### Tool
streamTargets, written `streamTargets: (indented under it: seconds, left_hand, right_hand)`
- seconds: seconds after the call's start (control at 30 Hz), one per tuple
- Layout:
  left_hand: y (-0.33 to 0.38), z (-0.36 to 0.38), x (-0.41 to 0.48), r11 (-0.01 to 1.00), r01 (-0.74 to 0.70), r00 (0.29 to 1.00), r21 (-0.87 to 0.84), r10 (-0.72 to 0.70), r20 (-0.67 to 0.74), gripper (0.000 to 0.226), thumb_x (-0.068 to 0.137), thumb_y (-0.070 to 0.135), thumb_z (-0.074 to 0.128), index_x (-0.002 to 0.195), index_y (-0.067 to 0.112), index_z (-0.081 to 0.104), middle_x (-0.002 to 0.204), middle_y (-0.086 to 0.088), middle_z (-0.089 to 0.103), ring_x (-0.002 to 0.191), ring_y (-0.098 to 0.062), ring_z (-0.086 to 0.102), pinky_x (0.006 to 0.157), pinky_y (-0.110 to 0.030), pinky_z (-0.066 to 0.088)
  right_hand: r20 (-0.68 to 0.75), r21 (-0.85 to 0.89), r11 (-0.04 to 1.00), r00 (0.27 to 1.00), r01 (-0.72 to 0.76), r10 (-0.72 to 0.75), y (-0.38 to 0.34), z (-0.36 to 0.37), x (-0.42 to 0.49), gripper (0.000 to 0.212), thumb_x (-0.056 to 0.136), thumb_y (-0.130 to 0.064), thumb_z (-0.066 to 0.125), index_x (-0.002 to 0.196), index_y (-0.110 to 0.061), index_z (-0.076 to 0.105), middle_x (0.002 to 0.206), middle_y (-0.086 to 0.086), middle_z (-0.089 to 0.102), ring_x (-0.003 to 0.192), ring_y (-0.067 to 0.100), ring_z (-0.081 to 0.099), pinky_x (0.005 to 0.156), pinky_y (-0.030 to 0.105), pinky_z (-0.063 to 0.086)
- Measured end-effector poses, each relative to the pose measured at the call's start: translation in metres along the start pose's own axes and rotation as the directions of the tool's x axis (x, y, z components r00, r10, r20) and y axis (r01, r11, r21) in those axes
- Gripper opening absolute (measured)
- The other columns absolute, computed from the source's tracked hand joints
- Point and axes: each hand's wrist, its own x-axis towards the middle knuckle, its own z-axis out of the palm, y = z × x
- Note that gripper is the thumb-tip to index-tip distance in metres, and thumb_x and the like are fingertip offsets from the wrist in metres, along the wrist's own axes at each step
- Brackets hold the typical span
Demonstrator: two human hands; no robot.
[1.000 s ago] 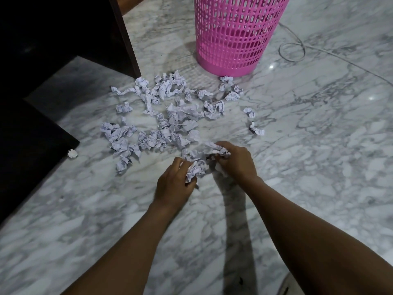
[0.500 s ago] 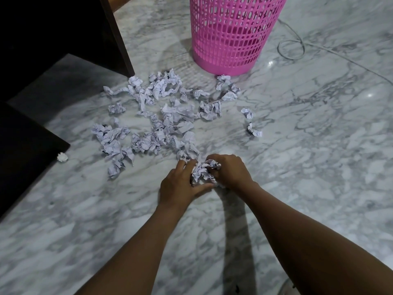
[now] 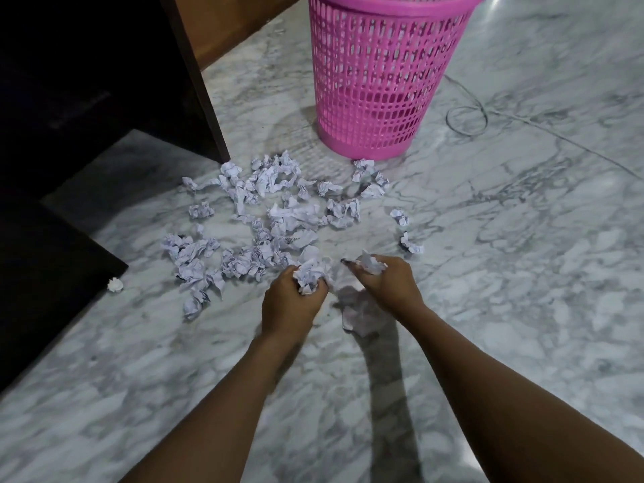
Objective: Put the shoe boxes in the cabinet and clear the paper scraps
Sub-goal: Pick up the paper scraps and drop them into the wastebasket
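Marble floor (image 3: 505, 273) carries crumpled paper scraps (image 3: 265, 217) just beyond both hands; left hand (image 3: 291, 301) clutches a wad, right hand (image 3: 386, 282) pinches another, pink basket (image 3: 376, 81) farther ahead.

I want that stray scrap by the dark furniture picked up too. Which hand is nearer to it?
Left. The left hand, clutching paper, sits to the right of the stray scrap; the right hand is farther right still, beyond the left one.
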Motion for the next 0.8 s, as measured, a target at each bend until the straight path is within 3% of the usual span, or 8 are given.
streamTargets:
  seconds: [0.07, 0.17, 0.3, 0.4, 0.47, 0.57, 0.7, 0.8]
  left_hand:
    - [0.029, -0.007, 0.013, 0.995, 0.024, 1.000, -0.097, -0.022, 0.023, 0.021, 0.071, 0.042, 0.067, 0.077, 0.021, 0.066, 0.067, 0.005, 0.069, 0.068, -0.020, 0.067, 0.066, -0.039, 0.055]
    - [0.096, -0.022, 0.039, 0.976, -0.003, 1.000, -0.218, 0.007, 0.020, 0.023, 0.075, 0.031, 0.071, 0.063, 0.016, 0.058, 0.053, 0.006, 0.057, 0.052, -0.017, 0.051, 0.057, -0.032, 0.044]
    - [0.206, -0.040, 0.083, 0.943, -0.110, 0.994, -0.315, 0.113, -0.007, 0.023, 0.082, 0.019, 0.073, 0.063, 0.017, 0.060, 0.053, 0.012, 0.057, 0.050, -0.007, 0.050, 0.055, -0.023, 0.042]
    - [0.286, -0.044, 0.126, 0.918, -0.212, 0.977, -0.336, 0.196, -0.080, 0.015, 0.081, 0.020, 0.075, 0.070, 0.017, 0.065, 0.059, 0.012, 0.063, 0.053, -0.008, 0.055, 0.056, -0.020, 0.042]
    - [0.332, -0.042, 0.155, 0.896, -0.280, 0.959, -0.345, 0.246, -0.139, 0.011, 0.081, 0.020, 0.075, 0.073, 0.019, 0.067, 0.068, 0.012, 0.066, 0.062, -0.006, 0.060, 0.064, -0.021, 0.045]
    - [0.381, -0.035, 0.199, 0.871, -0.345, 0.936, -0.351, 0.294, -0.192, 0.011, 0.081, 0.024, 0.076, 0.075, 0.022, 0.067, 0.075, 0.015, 0.067, 0.071, -0.005, 0.062, 0.071, -0.023, 0.050]
    - [0.407, -0.019, 0.264, 0.893, -0.293, 0.954, -0.341, 0.250, -0.164, 0.015, 0.080, 0.030, 0.076, 0.076, 0.021, 0.066, 0.079, 0.009, 0.068, 0.082, -0.014, 0.069, 0.079, -0.028, 0.054]
    - [0.400, -0.001, 0.312, 0.946, -0.267, 0.962, -0.186, 0.252, -0.104, 0.017, 0.084, 0.032, 0.071, 0.087, 0.016, 0.067, 0.087, 0.002, 0.069, 0.085, -0.017, 0.066, 0.074, -0.026, 0.048]
  right_hand:
    - [-0.060, 0.070, 0.997, 0.997, 0.043, -0.039, -0.026, -0.023, 0.013, 0.035, 0.087, -0.040, 0.070, 0.070, -0.010, 0.069, 0.063, 0.005, 0.067, 0.062, 0.018, 0.061, 0.060, 0.033, 0.046]
    - [-0.135, 0.119, 0.981, 0.981, 0.152, -0.136, -0.072, -0.069, 0.042, 0.028, 0.084, -0.039, 0.074, 0.087, -0.012, 0.076, 0.077, 0.005, 0.075, 0.076, 0.018, 0.070, 0.068, 0.030, 0.053]
    - [-0.183, 0.119, 0.948, 0.945, 0.295, -0.271, -0.141, -0.150, 0.082, 0.016, 0.087, -0.032, 0.074, 0.079, -0.018, 0.075, 0.066, -0.016, 0.069, 0.063, -0.001, 0.063, 0.058, 0.015, 0.041]
    - [-0.252, 0.146, 0.919, 0.912, 0.366, -0.324, -0.182, -0.211, 0.109, 0.022, 0.088, -0.031, 0.072, 0.072, -0.018, 0.068, 0.054, -0.013, 0.060, 0.046, -0.003, 0.053, 0.048, 0.011, 0.037]
    - [-0.319, 0.165, 0.897, 0.883, 0.410, -0.344, -0.203, -0.242, 0.129, 0.027, 0.088, -0.033, 0.071, 0.073, -0.011, 0.069, 0.060, -0.002, 0.065, 0.050, 0.006, 0.057, 0.048, 0.013, 0.041]
    - [-0.374, 0.192, 0.885, 0.865, 0.424, -0.334, -0.225, -0.265, 0.164, 0.036, 0.088, -0.040, 0.070, 0.077, -0.005, 0.072, 0.070, 0.009, 0.072, 0.065, 0.023, 0.068, 0.059, 0.032, 0.052]
    - [-0.416, 0.243, 0.901, 0.878, 0.359, -0.238, -0.235, -0.270, 0.220, 0.028, 0.087, -0.039, 0.071, 0.073, -0.014, 0.072, 0.067, 0.001, 0.072, 0.066, 0.020, 0.069, 0.066, 0.038, 0.056]
    - [-0.447, 0.228, 0.920, 0.874, 0.319, -0.192, -0.238, -0.264, 0.256, 0.033, 0.085, -0.043, 0.069, 0.074, -0.012, 0.072, 0.066, 0.001, 0.071, 0.063, 0.019, 0.067, 0.065, 0.041, 0.056]
